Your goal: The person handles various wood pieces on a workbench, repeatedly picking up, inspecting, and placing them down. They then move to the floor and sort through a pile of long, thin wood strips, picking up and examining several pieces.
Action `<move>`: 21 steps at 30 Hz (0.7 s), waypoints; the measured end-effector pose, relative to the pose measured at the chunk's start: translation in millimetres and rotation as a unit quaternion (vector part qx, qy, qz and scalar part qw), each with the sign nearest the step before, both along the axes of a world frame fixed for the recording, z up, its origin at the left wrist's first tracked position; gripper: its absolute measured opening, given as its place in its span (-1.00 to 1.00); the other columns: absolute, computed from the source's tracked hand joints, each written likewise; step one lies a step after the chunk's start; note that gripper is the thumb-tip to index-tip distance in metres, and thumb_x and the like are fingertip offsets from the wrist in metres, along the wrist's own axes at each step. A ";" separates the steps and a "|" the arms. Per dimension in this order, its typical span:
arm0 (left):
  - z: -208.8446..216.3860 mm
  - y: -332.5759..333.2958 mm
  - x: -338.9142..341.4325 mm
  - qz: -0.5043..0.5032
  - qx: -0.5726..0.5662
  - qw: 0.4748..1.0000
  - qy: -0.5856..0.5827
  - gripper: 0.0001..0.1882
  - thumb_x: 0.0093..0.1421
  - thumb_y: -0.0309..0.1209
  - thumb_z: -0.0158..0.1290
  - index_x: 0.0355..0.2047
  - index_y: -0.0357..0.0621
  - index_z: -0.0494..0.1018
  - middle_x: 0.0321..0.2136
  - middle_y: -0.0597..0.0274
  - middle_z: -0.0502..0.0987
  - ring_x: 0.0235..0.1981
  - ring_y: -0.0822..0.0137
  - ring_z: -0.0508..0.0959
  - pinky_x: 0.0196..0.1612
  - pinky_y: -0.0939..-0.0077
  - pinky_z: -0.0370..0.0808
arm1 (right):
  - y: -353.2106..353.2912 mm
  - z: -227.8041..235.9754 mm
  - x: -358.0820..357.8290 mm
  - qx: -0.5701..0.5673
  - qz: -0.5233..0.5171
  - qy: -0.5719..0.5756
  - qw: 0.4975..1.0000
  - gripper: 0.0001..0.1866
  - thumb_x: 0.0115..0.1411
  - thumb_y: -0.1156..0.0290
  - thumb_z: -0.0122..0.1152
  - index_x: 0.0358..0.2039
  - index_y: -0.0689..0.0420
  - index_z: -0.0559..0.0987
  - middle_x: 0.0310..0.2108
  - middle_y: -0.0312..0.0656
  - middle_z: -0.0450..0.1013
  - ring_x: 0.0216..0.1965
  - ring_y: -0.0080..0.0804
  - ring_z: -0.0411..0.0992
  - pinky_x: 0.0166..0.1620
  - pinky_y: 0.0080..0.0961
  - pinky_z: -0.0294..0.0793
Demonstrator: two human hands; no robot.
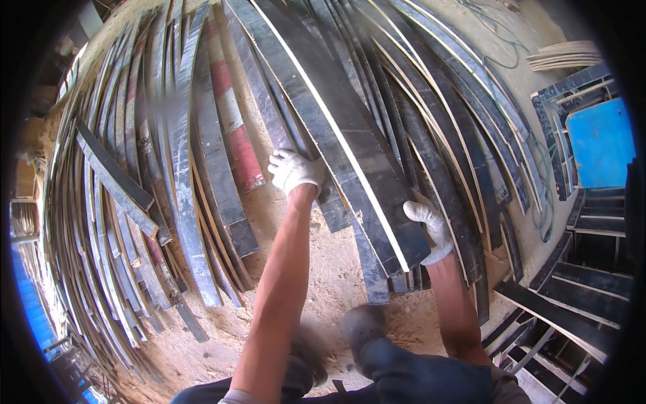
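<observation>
Both my hands wear white knitted gloves. With its thumb on top, my right hand point(431, 230) closes on the right edge of a long black-faced board point(369, 196), close to its near end. A pale edge line runs the length of this stack. Left of it, my left hand point(295, 171) lies over a narrower dark board point(264, 111), its fingers curled at that board's left side. The left thumb and the undersides of the boards are hidden.
Many long dark strips point(182, 161) fan out on the left, with a short piece point(114, 165) across them. A red-and-white board point(235, 138) lies among them. More strips point(457, 135) lie right. Beyond are dark framed panels point(592, 273) and a blue panel point(601, 145). My shoe point(363, 326) stands on the dusty floor.
</observation>
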State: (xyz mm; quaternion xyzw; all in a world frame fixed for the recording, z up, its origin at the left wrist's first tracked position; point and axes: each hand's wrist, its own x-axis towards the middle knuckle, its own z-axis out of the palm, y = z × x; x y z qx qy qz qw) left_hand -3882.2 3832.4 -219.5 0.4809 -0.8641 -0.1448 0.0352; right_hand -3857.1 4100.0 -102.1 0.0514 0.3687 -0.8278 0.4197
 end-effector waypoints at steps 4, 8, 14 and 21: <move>21.4 -4.7 1.2 -0.047 0.199 0.979 -0.011 -0.33 0.12 -0.32 0.17 0.17 -0.37 0.21 0.03 -0.28 0.38 0.09 -0.15 0.48 0.18 0.10 0.46 | 11.9 3.2 -0.5 -0.002 -0.041 -0.002 0.999 -0.45 0.25 0.40 0.28 0.21 0.31 0.41 -0.04 -0.04 0.57 -0.17 -0.30 0.65 -0.18 -0.38 0.73; 16.9 53.1 26.5 -0.074 0.093 0.993 -0.012 -0.28 0.17 -0.42 0.08 0.28 -0.44 0.08 0.03 -0.30 0.38 0.02 -0.12 0.51 0.04 0.07 0.55 | 7.7 7.8 7.7 0.006 -0.055 -0.010 0.998 -0.45 0.26 0.38 0.27 0.22 0.29 0.41 -0.03 -0.05 0.57 -0.16 -0.31 0.64 -0.18 -0.40 0.73; -36.8 90.6 21.1 -0.042 -0.121 0.981 -0.147 -0.18 0.25 -0.38 0.07 0.37 -0.50 -0.07 0.08 -0.11 0.36 0.06 0.04 0.47 -0.13 0.22 0.61 | 3.5 0.0 9.5 0.002 -0.024 -0.010 1.000 -0.43 0.28 0.37 0.23 0.25 0.28 0.39 0.04 -0.01 0.54 -0.07 -0.27 0.62 -0.04 -0.36 0.67; -40.8 63.6 15.7 0.045 -0.018 0.999 -0.024 -0.03 0.17 -0.21 0.19 0.40 -0.41 -0.08 0.15 -0.16 0.31 0.17 0.00 0.38 0.07 0.15 0.52 | -6.4 12.7 6.2 -0.042 -0.010 -0.016 0.999 -0.46 0.28 0.32 0.25 0.22 0.30 0.43 0.00 -0.02 0.58 -0.07 -0.24 0.62 0.03 -0.29 0.65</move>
